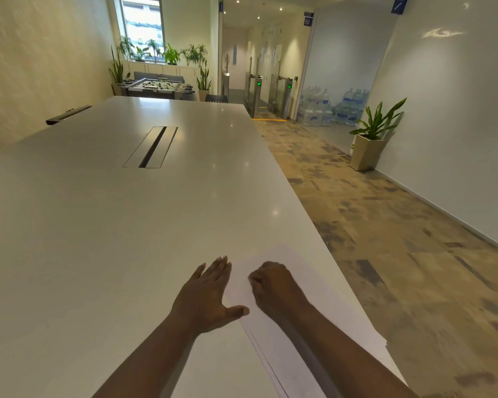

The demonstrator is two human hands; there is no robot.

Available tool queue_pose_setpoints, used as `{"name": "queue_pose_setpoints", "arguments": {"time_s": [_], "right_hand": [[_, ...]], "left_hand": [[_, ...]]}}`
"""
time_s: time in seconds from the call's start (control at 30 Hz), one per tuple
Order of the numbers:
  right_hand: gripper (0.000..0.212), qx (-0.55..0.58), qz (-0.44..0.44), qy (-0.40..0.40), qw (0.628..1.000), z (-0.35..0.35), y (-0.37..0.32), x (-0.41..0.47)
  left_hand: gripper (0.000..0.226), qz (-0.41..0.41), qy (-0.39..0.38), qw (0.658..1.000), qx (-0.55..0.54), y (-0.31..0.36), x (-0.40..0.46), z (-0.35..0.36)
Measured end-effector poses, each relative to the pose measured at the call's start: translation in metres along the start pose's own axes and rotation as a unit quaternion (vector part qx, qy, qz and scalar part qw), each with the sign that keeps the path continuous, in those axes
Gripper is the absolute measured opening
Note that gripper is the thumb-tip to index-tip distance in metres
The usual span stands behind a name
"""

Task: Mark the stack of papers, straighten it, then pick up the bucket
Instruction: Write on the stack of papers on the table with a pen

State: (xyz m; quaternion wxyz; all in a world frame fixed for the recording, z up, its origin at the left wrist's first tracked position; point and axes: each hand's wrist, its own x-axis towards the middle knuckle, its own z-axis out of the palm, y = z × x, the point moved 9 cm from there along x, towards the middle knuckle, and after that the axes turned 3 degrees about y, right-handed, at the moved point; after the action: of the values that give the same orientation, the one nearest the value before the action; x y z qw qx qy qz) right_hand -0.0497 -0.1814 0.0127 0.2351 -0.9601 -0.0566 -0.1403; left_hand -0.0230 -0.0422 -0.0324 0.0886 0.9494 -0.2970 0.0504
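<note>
A stack of white papers [322, 311] lies near the right edge of a long white table [127, 225], its sheets slightly fanned at the near side. My left hand [210, 294] lies flat with fingers straight, at the stack's left edge, thumb on the paper. My right hand [270, 285] rests on top of the stack with fingers curled under; whether it holds a pen is hidden. No bucket is in view.
A cable slot [151, 146] sits in the table's middle. Carpeted floor [400, 239] runs along the right. A potted plant [370, 139] stands by the right wall. Water bottles [331, 109], turnstile gates [270, 96] and a foosball table [158, 86] are far back.
</note>
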Motion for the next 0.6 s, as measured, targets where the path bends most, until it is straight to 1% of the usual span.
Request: {"name": "queue_pose_setpoints", "arguments": {"time_s": [0.1, 0.17, 0.23, 0.27, 0.4, 0.43, 0.53, 0.57, 0.6], "right_hand": [[0.023, 0.039, -0.047, -0.062, 0.996, 0.012, -0.024, -0.014], [0.022, 0.038, -0.033, -0.050, 0.997, 0.002, -0.009, -0.011], [0.027, 0.019, -0.006, -0.018, 1.000, -0.008, 0.005, -0.004], [0.028, 0.016, -0.004, -0.014, 1.000, -0.006, 0.004, -0.002], [0.022, 0.046, -0.057, -0.083, 0.994, 0.013, -0.021, -0.018], [0.021, 0.049, -0.054, -0.082, 0.994, 0.009, -0.017, -0.019], [0.022, 0.022, -0.019, -0.037, 0.999, -0.011, 0.002, -0.009], [0.022, 0.014, -0.025, -0.034, 0.999, -0.011, -0.001, -0.006], [0.023, 0.015, -0.036, -0.050, 0.998, -0.004, -0.009, -0.007]], "left_hand": [[0.121, 0.000, 0.006, 1.000, -0.001, 0.000, 0.000, -0.001], [0.119, 0.000, -0.002, 1.000, -0.001, 0.000, 0.000, 0.000], [0.117, -0.002, -0.003, 1.000, -0.003, 0.000, 0.000, 0.000], [0.116, 0.000, -0.004, 1.000, -0.002, 0.000, 0.000, -0.001], [0.119, 0.004, -0.001, 1.000, 0.000, 0.000, 0.000, 0.000], [0.119, 0.003, -0.002, 1.000, -0.001, 0.000, 0.000, 0.000], [0.120, -0.001, -0.007, 1.000, 0.002, 0.000, 0.000, 0.001], [0.119, -0.001, -0.008, 1.000, 0.002, 0.000, 0.000, 0.002], [0.118, -0.001, -0.006, 1.000, 0.001, -0.001, 0.000, 0.002]]}}
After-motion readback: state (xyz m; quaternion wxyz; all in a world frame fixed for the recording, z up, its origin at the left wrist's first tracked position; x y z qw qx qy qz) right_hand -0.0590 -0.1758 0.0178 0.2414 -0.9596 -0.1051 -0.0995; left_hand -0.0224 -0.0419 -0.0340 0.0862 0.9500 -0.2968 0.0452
